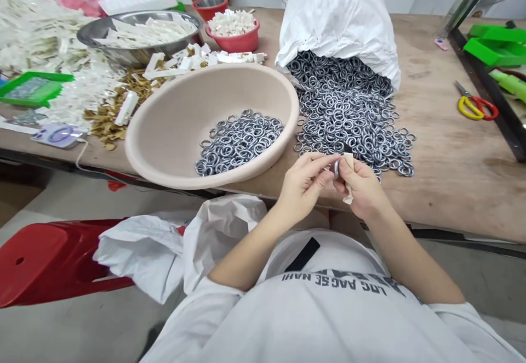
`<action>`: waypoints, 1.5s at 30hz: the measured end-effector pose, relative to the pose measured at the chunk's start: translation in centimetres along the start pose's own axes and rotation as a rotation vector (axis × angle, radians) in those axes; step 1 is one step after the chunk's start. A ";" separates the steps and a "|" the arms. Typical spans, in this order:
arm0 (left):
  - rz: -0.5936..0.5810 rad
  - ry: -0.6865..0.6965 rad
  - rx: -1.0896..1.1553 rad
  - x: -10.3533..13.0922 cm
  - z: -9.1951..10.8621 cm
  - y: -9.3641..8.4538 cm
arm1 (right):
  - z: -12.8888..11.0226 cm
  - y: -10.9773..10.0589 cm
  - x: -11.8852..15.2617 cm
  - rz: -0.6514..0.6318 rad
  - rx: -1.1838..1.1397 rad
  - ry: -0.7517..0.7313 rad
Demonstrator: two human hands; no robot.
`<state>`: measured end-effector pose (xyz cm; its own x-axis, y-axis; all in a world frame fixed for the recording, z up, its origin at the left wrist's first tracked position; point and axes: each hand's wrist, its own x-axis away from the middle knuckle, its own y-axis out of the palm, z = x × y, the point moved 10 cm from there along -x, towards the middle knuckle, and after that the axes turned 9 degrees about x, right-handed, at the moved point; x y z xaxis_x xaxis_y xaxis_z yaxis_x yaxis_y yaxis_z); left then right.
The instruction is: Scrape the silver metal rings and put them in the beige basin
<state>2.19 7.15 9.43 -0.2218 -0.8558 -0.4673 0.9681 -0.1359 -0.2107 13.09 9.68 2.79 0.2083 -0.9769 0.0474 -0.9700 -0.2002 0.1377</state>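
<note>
My left hand (302, 187) pinches a small grey metal ring (336, 169) between thumb and fingers, above the table's front edge. Close against it, my right hand (364, 187) grips a narrow cream-coloured strip (348, 193), which stands roughly upright between thumb and fingers; its fingertips are beside the ring. Behind my hands a heap of grey rings (345, 116) spreads from the mouth of a white sack (339, 17). To the left, a large beige basin (164, 127) holds a pile of similar rings (242, 143).
Red-and-yellow scissors (479, 107) lie at the right, near green trays (495, 50). At the left are a steel bowl (143, 50) of white strips, a pink bowl (236, 41), brown pieces (109, 116) and a green tray (39, 89). A red stool (36, 259) stands below.
</note>
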 end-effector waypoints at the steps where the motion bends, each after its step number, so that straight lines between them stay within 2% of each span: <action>1: 0.033 -0.044 0.091 0.2 -0.9 0.6 | 0.4 -0.4 0.4 0.052 -0.021 0.008; 4: 0.155 -0.171 0.315 0.8 -3.3 1.6 | 1.2 -1.7 1.4 0.204 -0.033 -0.026; 7: 0.239 -0.325 0.526 1.2 -5.3 2.2 | 0.9 -2.9 2.3 0.298 0.029 -0.099; 9: 0.257 -0.414 0.643 1.4 -6.3 2.7 | 0.3 -3.3 2.8 0.309 0.117 -0.151; 12: 0.258 -0.475 0.728 1.7 -7.1 3.3 | -0.2 -3.2 3.1 0.291 0.213 -0.202; 17: 0.152 -0.522 0.753 2.0 -7.3 4.8 | 0.3 -3.4 3.3 0.328 0.252 -0.240; 20: 0.121 -0.505 0.759 1.9 -7.2 5.0 | 0.4 -3.7 3.2 0.328 0.284 -0.271; 24: 0.083 -0.554 0.790 2.3 -7.6 5.6 | -0.1 -3.2 2.7 0.221 0.382 -0.341; 27: 0.100 -0.603 0.819 2.7 -8.2 5.9 | -0.1 -2.8 2.3 0.162 0.456 -0.315; 30: 0.131 -0.636 0.916 2.8 -8.5 6.0 | -0.6 -3.1 2.2 0.200 0.519 -0.313; 33: 0.158 -0.652 1.010 2.8 -8.5 5.8 | -1.8 -3.0 2.8 0.232 0.688 -0.389; 38: 0.232 -0.706 1.036 3.2 -8.7 5.2 | -2.8 -0.8 3.9 0.118 1.097 -0.512; 45: 0.266 -0.742 1.020 3.8 -8.6 5.3 | -3.4 -0.2 4.5 0.140 1.305 -0.558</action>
<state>5.47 7.42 -0.85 -0.2098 -0.9418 0.2626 0.6962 0.0447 0.7164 14.70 5.54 6.31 0.3243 -0.8339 -0.4467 -0.4598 0.2737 -0.8448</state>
